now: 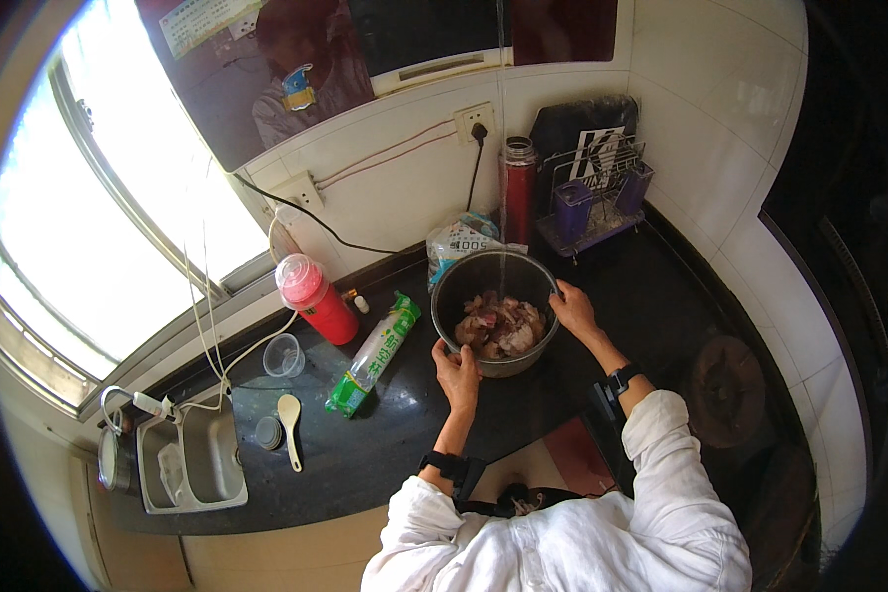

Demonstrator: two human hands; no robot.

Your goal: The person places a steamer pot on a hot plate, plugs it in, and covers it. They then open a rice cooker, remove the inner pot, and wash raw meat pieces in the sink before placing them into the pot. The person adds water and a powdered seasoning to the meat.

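Observation:
A round metal pot [495, 366] holds several pieces of raw-looking meat [505, 325], pinkish and brown. My left hand [459, 376] grips its near-left rim, and my right hand [576, 311] has hold of the right rim. The pot is over the black countertop [407, 451]; whether its base rests there I cannot tell. Right behind it is a printed plastic bag [459, 240], partly covered by the pot. To the left lies a green-and-white plastic sleeve of disposable cups [374, 355].
A red thermos flask [518, 192] stands open behind the pot, beside a purple utensil rack [592, 214]. On the left are a red lidded container [318, 300], a clear plastic cup [284, 355], a rice paddle [290, 429] and a double sink [214, 466]. A round burner [727, 392] is at right.

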